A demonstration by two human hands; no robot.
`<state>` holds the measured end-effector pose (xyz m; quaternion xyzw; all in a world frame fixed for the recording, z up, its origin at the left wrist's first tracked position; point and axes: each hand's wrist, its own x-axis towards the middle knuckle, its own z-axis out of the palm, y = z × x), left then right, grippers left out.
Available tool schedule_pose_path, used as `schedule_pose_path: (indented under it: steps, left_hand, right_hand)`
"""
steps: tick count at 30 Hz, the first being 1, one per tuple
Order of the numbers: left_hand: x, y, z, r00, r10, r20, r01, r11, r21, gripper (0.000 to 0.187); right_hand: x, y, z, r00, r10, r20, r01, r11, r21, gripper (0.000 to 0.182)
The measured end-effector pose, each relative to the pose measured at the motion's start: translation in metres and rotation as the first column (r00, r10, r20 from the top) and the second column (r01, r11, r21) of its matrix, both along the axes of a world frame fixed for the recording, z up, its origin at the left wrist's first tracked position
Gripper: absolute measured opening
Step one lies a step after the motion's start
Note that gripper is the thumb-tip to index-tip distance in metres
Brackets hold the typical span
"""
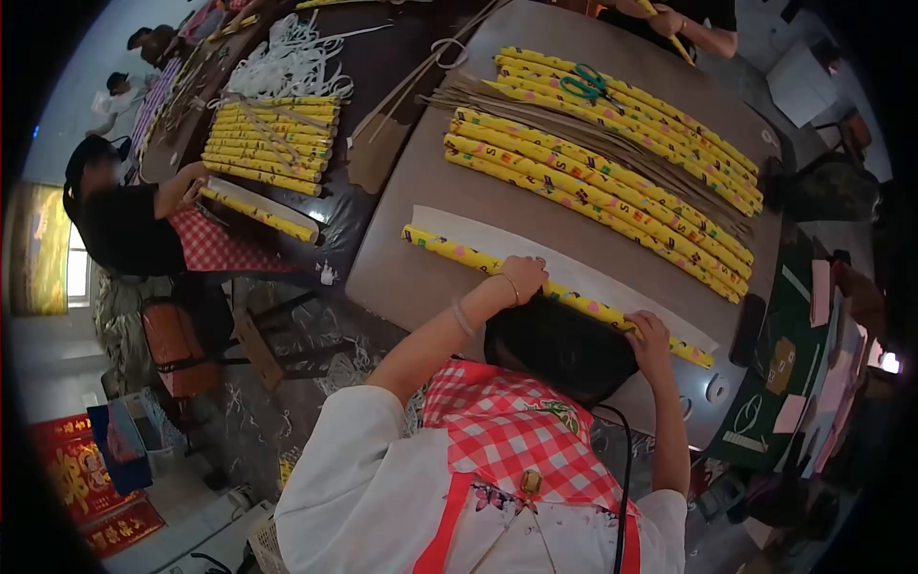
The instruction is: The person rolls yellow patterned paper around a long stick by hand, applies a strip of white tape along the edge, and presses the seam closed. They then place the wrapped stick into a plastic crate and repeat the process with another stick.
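Observation:
A long yellow printed paper roll (pixel 449 249) lies slantwise across the table in front of me, with a pale unrolled strip of its sheet (pixel 612 287) flat along its far side. My left hand (pixel 521 279) is closed over the roll near its middle. Closer to the right end, my right hand (pixel 650 337) grips the same roll, fingers curled over its top. A black rounded object (pixel 559 349) sits between my arms, just below the roll.
Several finished yellow rolls (pixel 602 206) lie beyond my hands, with green-handled scissors (pixel 583 82) on the far ones. A tape roll (pixel 716 386) is at the table's right edge. At left, a co-worker (pixel 120 215) handles another roll near a stack (pixel 273 143) and white strips (pixel 292 62).

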<state>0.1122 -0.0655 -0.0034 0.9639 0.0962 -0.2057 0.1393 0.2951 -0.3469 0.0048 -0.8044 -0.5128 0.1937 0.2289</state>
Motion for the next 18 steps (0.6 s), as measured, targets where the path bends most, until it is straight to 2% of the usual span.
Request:
schedule_pose_path:
  steps: [5,7,9,11,12,14,16,18]
  left_hand:
    - [-0.007,-0.007,0.001,1.000,0.000,0.008,0.000,1.000,-0.022,0.032]
    - [-0.008,-0.006,0.001,0.998,0.061,0.028,-0.058,0.995,-0.076,0.029]
    - [-0.005,-0.006,0.010,0.997,0.074,0.008,-0.073,0.994,-0.077,0.027]
    - [-0.003,-0.004,0.009,0.987,0.158,0.017,-0.156,0.985,-0.078,0.027]
    - [-0.001,-0.003,0.008,0.990,0.140,0.016,-0.139,0.987,-0.081,0.027]
    - [0.006,0.002,0.001,0.995,0.006,0.102,-0.007,1.000,0.012,0.019]
    - [0.012,0.009,-0.004,0.998,0.003,0.065,-0.002,1.000,-0.012,0.019]
    - [0.021,0.010,-0.002,1.000,-0.003,0.027,0.004,0.999,-0.034,0.019]
  right_hand:
    - [0.000,0.003,0.006,0.999,-0.036,0.041,0.039,0.997,-0.061,0.036]
    - [0.002,0.000,0.003,0.999,-0.042,-0.013,0.041,0.998,-0.051,0.032]
    - [0.006,0.001,0.002,0.998,-0.052,-0.022,0.050,0.995,-0.083,0.030]
    - [0.006,0.007,0.001,0.998,-0.057,-0.041,0.052,0.993,-0.111,0.029]
    - [0.003,0.013,0.000,0.999,-0.035,-0.032,0.031,0.991,-0.131,0.029]
    - [-0.005,0.032,-0.001,0.999,-0.028,-0.019,0.025,0.988,-0.152,0.031]
    - [-0.016,0.053,-0.002,0.996,0.088,-0.032,-0.091,0.993,-0.075,0.033]
    - [-0.021,0.064,-0.013,0.995,0.089,-0.034,-0.091,0.994,-0.068,0.033]
